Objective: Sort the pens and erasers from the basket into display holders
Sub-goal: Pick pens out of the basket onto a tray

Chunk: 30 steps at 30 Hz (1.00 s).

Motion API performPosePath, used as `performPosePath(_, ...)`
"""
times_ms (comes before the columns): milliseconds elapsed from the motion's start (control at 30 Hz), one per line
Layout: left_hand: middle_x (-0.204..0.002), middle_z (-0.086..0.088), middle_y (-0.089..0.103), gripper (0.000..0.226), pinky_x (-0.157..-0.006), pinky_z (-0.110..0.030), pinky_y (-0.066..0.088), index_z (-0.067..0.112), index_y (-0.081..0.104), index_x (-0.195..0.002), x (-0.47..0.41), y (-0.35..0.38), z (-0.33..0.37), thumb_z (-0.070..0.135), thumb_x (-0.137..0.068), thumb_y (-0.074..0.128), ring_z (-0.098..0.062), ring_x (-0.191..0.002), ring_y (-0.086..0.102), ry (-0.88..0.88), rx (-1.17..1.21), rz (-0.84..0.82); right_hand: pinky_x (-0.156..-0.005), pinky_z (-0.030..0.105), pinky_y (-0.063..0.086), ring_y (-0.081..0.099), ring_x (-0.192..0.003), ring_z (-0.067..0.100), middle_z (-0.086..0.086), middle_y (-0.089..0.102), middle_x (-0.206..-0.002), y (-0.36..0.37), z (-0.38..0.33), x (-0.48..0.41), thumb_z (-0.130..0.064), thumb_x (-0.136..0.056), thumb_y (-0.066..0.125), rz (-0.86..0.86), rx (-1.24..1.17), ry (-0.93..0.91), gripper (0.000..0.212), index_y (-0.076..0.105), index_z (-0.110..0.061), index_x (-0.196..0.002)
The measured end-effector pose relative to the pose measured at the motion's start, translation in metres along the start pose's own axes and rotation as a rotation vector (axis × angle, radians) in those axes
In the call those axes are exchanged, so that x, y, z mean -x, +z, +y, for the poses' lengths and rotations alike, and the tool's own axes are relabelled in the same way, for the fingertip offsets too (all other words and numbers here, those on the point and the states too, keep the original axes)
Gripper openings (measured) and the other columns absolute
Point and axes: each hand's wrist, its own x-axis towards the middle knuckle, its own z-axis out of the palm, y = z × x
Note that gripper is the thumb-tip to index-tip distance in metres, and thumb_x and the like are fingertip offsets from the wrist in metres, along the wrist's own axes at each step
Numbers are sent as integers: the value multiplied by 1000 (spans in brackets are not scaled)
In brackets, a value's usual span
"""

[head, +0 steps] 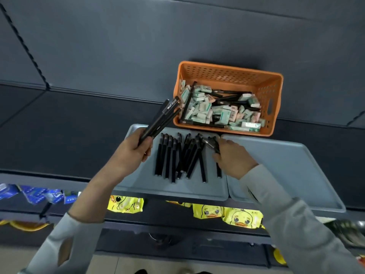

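Left hand (136,149) grips a bundle (160,119) of about 4 black pens, tips angled up by the basket (229,68) corner, likely as buffer stock. Right hand (233,157) curls its fingers onto the rightmost tray pens (177,157), probably squaring the row on the left tray (138,186). Erasers (203,109) and more pens sit in the basket. Right tray (286,165) is likely meant for the erasers.

Illumination was dim, even and diffuse. Faint, soft shadows lay beneath the black plastic pens (177,157) on the flat grey plastic tray (142,182). Wide-angle distortion curved the dark shelf edges (59,175) toward the frame borders. Motion blur softened the right hand (234,158) and the lower right corner.
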Motion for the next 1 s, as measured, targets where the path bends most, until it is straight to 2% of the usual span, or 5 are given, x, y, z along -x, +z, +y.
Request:
performPosePath(333, -73, -4, 56, 12, -61, -38, 46, 22, 53, -107, 8, 8, -11, 17, -101, 44, -19, -62, 50, 78, -211, -64, -71, 31, 37, 59, -97, 35, 15, 60, -98, 22, -31, 6, -36, -97, 52, 183, -181, 94, 31, 60, -6, -105)
performPosePath(467, -81, 1, 54, 21, -61, -32, 38, 19, 52, -119, 8, 7, -10, 15, -100, 44, -20, -73, 50, 190, -450, -23, -92, 35, 46, 58, -107, 30, 13, 56, -121, 15, -28, 12, -5, -88, 57, 579, -339, -31, 49, 51, -11, -136)
performPosePath(600, -105, -7, 60, 30, -73, -35, 43, 16, 51, -129, 5, 12, -4, 13, -99, 46, -30, -92, 58, 248, -618, -61, -116, 41, 26, 30, -138, 29, 12, 38, -146, 0, -36, 22, -6, -76, 66, 557, 1, -412, 78, 35, -15, -148)
performPosePath(733, -113, -7, 61, 30, -85, -40, 47, 15, 54, -126, 0, 21, 8, 10, -97, 51, -27, -100, 58, 357, -620, -181, -90, 46, 49, 59, -105, 35, 13, 64, -109, 7, -38, 5, -15, -70, 80, 541, 237, -486, 52, 62, -9, -118)
performPosePath(1000, -102, -11, 64, 42, -81, -21, 55, 6, 51, -123, -15, 25, 31, -6, -85, 64, -15, -90, 68, -206, 727, -65, -62, 31, 34, 51, -76, 21, 3, 56, -87, 4, -45, 6, -31, -99, 48, 401, -237, -370, 23, 54, -8, -102)
